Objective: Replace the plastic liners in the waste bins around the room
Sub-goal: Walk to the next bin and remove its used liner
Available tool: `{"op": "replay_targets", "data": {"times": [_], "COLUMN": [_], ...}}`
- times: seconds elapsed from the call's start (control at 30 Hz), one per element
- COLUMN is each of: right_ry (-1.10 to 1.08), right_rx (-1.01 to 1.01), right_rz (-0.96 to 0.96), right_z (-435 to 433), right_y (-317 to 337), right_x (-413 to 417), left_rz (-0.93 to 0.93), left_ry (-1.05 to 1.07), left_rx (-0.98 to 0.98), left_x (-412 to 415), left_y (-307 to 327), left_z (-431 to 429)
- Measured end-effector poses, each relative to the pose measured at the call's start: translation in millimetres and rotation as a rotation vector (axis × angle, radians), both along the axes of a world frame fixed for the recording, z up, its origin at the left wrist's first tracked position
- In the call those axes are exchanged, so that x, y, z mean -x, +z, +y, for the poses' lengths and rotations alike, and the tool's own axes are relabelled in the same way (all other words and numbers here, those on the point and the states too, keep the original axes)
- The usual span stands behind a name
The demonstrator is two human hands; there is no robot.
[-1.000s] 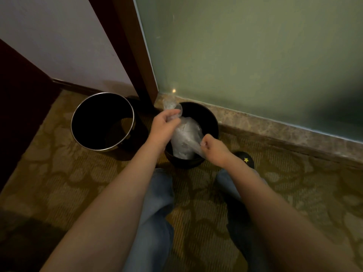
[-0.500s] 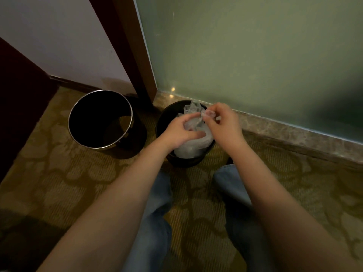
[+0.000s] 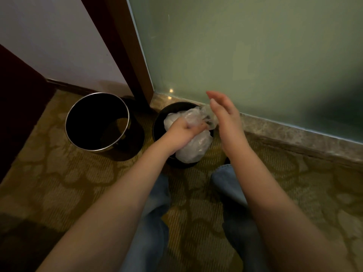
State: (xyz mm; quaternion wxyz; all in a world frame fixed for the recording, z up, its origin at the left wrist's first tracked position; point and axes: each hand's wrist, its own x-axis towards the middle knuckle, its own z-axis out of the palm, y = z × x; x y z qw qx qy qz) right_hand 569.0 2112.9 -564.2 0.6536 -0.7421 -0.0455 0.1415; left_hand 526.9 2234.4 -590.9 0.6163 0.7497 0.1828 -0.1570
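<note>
Patterned carpet (image 3: 59, 183) with 2 round bins
2 bins stand upright on the olive, leaf-patterned pile, just beside each other: a chrome-rimmed bin (image 3: 92, 118) on the left and a smaller black bin (image 3: 172, 107) on the right, close to the stone strip (image 3: 294, 138) edging it.

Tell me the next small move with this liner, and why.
Probably bring the right hand down to pinch the loose edge of the liner and draw it over the rim of the black bin. The liner lies bunched inside the bin, only the left hand grips it, and the right hand hovers open beside it.
</note>
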Motion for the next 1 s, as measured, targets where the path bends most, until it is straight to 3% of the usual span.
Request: {"op": "replay_targets", "data": {"times": [0.1, 0.2, 0.33, 0.5, 0.57, 0.67, 0.8, 0.9, 1.0], "right_ry": [0.087, 0.188, 0.222, 0.100, 0.082, 0.304, 0.669, 0.731, 0.634], "right_rx": [0.223, 0.176, 0.150, 0.382, 0.327, 0.139, 0.436, 0.562, 0.595], "right_rz": [0.013, 0.171, 0.214, 0.057, 0.006, 0.061, -0.056, -0.146, -0.171], "right_z": [-8, -8, -6, -7, -9, -15, -25, -23, -22], "right_y": [-14, -21, -21, -33, -30, -14, -6, -17, -24], "right_x": [-7, -6, -5, -13, -14, -16, -21, -18, -18], "left_rz": [-0.007, -0.028, 0.044, 0.137, 0.141, 0.153, 0.163, 0.154, 0.133], "left_ry": [-0.073, -0.131, -0.166, -0.120, -0.124, -0.134, -0.157, -0.202, -0.191], "left_rx": [-0.059, -0.016, 0.003, -0.069, -0.100, -0.125, -0.125, -0.122, -0.092], "left_x": [7, 12, 11, 6, 5, 6, 5, 5, 8], "left_y": [12, 22, 29, 27, 25, 24, 25, 24, 21], "left_z": [5, 9, 10, 19, 21, 22, 23, 24, 25]}}
